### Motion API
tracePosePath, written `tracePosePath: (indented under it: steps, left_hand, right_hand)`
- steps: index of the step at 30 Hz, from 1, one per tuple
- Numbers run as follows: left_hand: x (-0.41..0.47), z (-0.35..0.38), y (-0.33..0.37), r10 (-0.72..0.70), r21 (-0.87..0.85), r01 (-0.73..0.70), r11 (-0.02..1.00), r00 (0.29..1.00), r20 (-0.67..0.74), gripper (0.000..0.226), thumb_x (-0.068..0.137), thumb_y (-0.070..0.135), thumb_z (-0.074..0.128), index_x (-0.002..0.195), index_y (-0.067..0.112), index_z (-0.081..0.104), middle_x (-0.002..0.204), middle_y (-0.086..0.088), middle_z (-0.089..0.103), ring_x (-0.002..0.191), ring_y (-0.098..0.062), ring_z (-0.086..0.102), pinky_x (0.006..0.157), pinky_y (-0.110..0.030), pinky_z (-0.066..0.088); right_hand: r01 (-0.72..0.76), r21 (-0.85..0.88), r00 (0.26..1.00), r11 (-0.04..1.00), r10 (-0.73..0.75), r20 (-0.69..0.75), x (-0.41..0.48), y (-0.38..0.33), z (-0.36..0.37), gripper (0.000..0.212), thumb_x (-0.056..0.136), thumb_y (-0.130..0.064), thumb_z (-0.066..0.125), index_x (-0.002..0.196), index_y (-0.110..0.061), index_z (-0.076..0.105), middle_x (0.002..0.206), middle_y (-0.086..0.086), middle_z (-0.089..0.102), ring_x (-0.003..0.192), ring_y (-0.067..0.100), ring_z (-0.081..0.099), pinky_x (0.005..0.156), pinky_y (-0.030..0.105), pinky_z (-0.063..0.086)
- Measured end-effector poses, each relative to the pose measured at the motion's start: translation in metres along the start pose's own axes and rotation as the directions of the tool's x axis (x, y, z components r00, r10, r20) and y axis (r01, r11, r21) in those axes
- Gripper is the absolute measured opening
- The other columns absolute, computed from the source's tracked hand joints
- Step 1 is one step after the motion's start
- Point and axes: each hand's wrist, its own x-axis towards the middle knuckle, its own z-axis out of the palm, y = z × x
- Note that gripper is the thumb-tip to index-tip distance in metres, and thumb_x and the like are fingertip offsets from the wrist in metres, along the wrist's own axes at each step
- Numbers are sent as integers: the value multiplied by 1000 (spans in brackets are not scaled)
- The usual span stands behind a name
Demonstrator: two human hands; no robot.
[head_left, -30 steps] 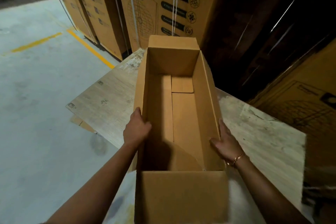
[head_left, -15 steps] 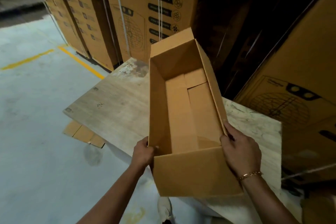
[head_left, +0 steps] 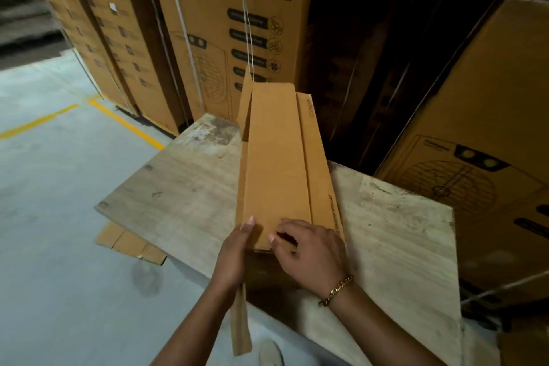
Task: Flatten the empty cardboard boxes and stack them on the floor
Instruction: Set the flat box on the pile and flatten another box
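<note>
The fingers [head_left: 285, 227] of the right hand [head_left: 310, 248] are curled, their tips hooked at the near end of the long flap that runs down the middle of the box [head_left: 276, 157]. The fingers [head_left: 249, 224] of the left hand [head_left: 234, 249] are bent round the box's near left corner, one tip lying on the upper face; how the rest of that hand sits behind the cardboard is hidden. Both hands have hold of the box and nothing else.

The box lies lengthways on the table [head_left: 184, 187], closed flaps upward, its near end at the hands and its far end reaching towards the printed cartons [head_left: 237, 24] stacked behind. One loose flap [head_left: 240, 324] hangs down below the left wrist.

This looks like the opening of the seam: the box is not yet flat. The next move probably calls for the right fingertips to get under the flap's edge and lift while the left hand braces the corner, so the walls can fold together.

A flattened piece of cardboard [head_left: 127, 242] already lies on the floor [head_left: 59, 187], partly under the table's edge, a likely place for the stack.
</note>
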Motion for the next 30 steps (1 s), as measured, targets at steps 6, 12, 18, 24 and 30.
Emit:
tracePosePath:
  steps: [6, 12, 18, 24, 30]
  left_hand:
    - [14, -12, 15, -12, 16, 14, 1000, 997, -73, 20, 100, 29, 57, 117, 20, 62, 110, -4, 73, 100, -22, 69, 73, -31, 52]
    - [23, 18, 14, 173, 209, -136, 969, 969, -174, 48, 91, 69, 53, 113, 28, 63, 105, 6, 72, 99, -16, 69, 88, -45, 58]
    - [37, 37, 48, 257, 158, -242, 957, 963, -82, 33, 96, 52, 60, 107, 23, 70, 99, 4, 76, 91, -12, 71, 80, -33, 58]
    - [52, -11, 0, -136, -107, 125, 986, 986, -98, 49, 103, 54, 42, 121, 17, 69, 108, -10, 75, 100, -28, 71, 86, -42, 57]
    - [53, -59, -31, -175, -149, 152, 977, 971, -160, 53, 104, 56, 35, 136, 21, 58, 125, -14, 68, 111, -33, 66, 91, -52, 55]
  right_hand:
    - [-319, 151, 936, 936, 336, -106, 23, 50, 6, 81, 79, -60, 70, 148, -31, 36, 155, -7, 34, 138, 18, 37, 106, 42, 41]
    - [-586, 796, 753, 150, 464, 467, 7, 88, 23, 113, 38, -71, 87, 133, -15, 59, 111, 3, 74, 101, 21, 71, 91, 39, 55]
    - [-331, 903, 863, 274, 475, 173, -5, 86, -6, 92, 56, -65, 81, 139, -40, 49, 129, -2, 65, 111, 17, 65, 85, 30, 55]
    - [-275, 421, 957, 864, 202, 210, 17, 57, 0, 96, 68, -89, 50, 143, -67, -5, 159, -31, -1, 148, 9, 14, 114, 47, 29]
    - [-88, 65, 955, 994, 66, 290, 30, 15, 35, 99, 67, -98, 28, 145, -57, -18, 158, -28, -22, 150, 8, -13, 119, 50, 9]
